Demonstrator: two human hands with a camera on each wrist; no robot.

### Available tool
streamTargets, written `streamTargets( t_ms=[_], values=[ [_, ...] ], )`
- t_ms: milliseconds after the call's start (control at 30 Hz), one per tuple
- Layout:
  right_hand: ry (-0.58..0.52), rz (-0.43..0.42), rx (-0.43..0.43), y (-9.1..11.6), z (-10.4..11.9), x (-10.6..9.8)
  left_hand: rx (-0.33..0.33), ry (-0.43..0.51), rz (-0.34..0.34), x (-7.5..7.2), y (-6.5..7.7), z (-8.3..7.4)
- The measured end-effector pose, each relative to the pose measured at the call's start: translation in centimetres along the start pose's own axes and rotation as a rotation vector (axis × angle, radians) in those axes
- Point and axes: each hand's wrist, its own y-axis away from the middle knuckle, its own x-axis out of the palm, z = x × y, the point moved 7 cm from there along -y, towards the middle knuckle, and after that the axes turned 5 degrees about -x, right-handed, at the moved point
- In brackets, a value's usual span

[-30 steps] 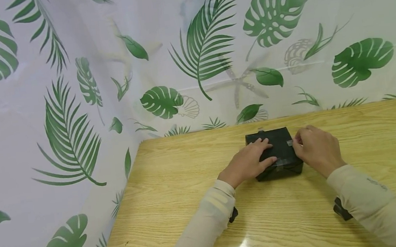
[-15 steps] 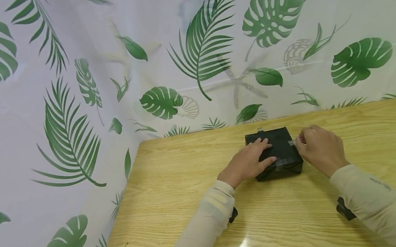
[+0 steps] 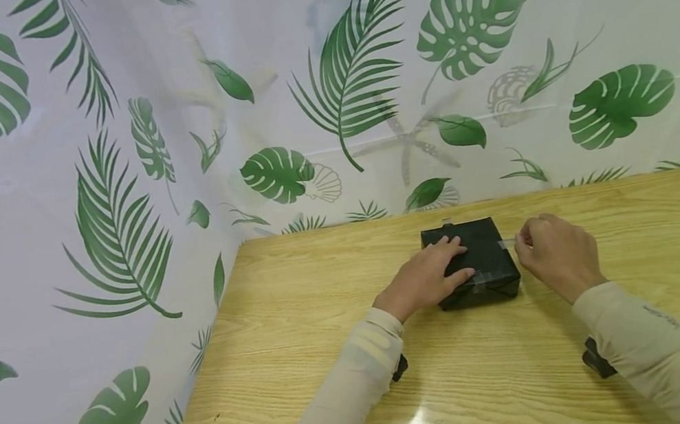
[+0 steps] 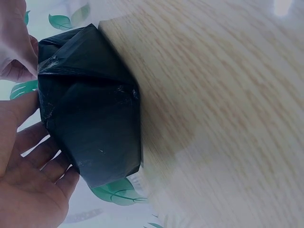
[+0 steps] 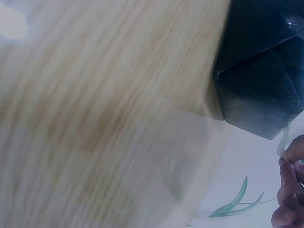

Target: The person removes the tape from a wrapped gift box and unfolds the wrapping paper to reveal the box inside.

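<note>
A box wrapped in shiny black sheeting [image 3: 481, 242] lies on the table; its folded ends show in the left wrist view, where the wrapped box [image 4: 95, 118] fills the upper left. My left hand [image 3: 424, 276] rests on its top with fingers spread. Just off the right edge, my right hand [image 3: 559, 254] pinches the end of a strip of clear tape [image 3: 508, 244] that runs from the box. The right wrist view shows this tape [image 5: 283, 141] between thumb and fingertip of the right hand [image 5: 290, 185]. More tape [image 3: 479, 280] crosses the front edge.
The wood-grain table [image 3: 301, 313] extends on all sides of the box. Behind and to the left hangs a white leaf-print sheet [image 3: 273, 53]. A small piece of tape [image 3: 447, 221] sticks up at the box's back edge.
My right hand has drawn away to the right from the box edge, and more of the tape strip now shows stretched between them. The left hand and box have stayed put.
</note>
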Motion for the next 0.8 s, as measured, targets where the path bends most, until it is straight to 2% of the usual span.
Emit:
streamTargets(
  t_ms=[300,800],
  values=[
    [-0.034,0.042,0.013,0.2,-0.4,-0.2,0.007,0.002,0.009,0.0,0.0,-0.1],
    [-0.262,0.13,0.131,0.0,-2.8,0.0,0.01,0.006,0.004,0.0,0.0,-0.2]
  ],
)
